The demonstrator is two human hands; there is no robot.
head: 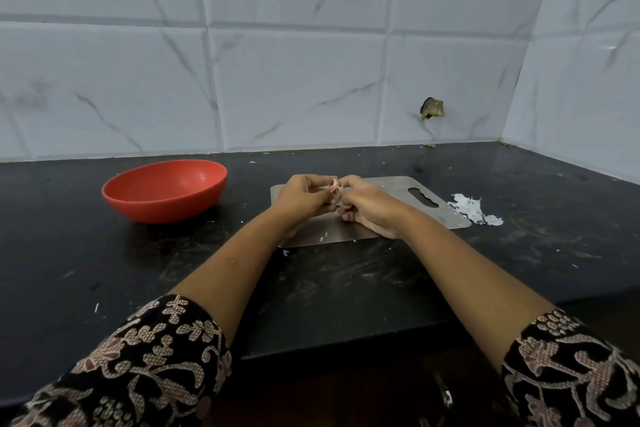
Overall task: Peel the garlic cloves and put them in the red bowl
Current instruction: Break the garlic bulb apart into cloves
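White marble-look wall tiles (311, 62) back a black counter (104, 270) that runs into a corner on your right.

Head view: your left hand (304, 199) and right hand (363, 206) meet over the left half of a grey metal cutting board (391, 189). Both have fingers curled in, fingertips pinching the same garlic clove (334, 185) between them. Clove is held up off the board and mostly hidden by fingers; bits of pale skin show on it. Right hand's heel sits low by the board; can't tell if it touches.

Red bowl (162, 191) stands upright on the counter left of the board, well apart from your hands. Pile of white garlic peels (472, 210) lies on the counter just beside the board's right edge, near its handle cutout (424, 199). Small white flecks are scattered over board and counter.

Chipped hole (432, 107) shows in the tile above the counter's back edge. Patterned black sleeves (156, 367) cover both your arms near the elbows.
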